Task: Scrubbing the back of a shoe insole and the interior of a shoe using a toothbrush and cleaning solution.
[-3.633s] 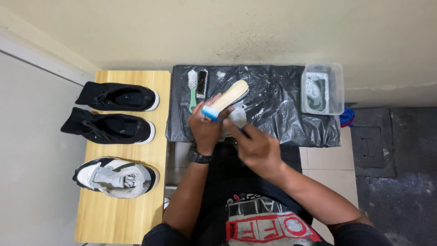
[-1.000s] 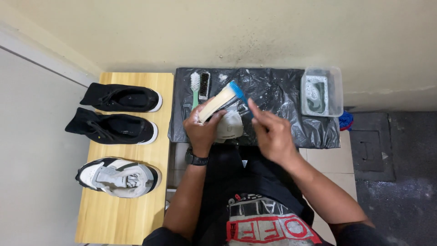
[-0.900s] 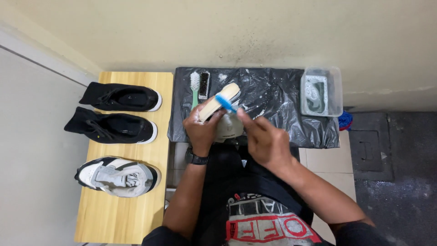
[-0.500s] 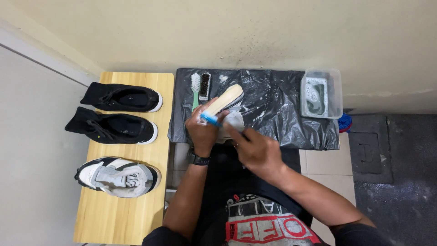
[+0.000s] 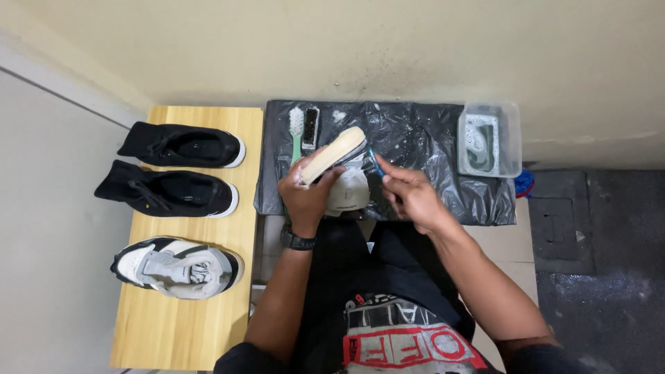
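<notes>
Fingers (image 5: 299, 181) of the left hand (image 5: 305, 192) wrap around a pale shoe (image 5: 339, 174), tipped sole-up over the black plastic sheet (image 5: 422, 149) on the surface. Fingers of the right hand (image 5: 410, 196) pinch a blue brush (image 5: 375, 163), its head just beside the sole's far end. Two spare brushes (image 5: 302, 131) lie beyond; a clear tub (image 5: 490, 138) sits right; three shoes (image 5: 173, 208) rest on the wooden bench (image 5: 187, 325).

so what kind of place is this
Probably a makeshift shoe-cleaning spot on a tiled floor at home: shoes lined up on a wooden board, spare brushes on black plastic sheet, and a tub of soapy water by the wall.
</notes>
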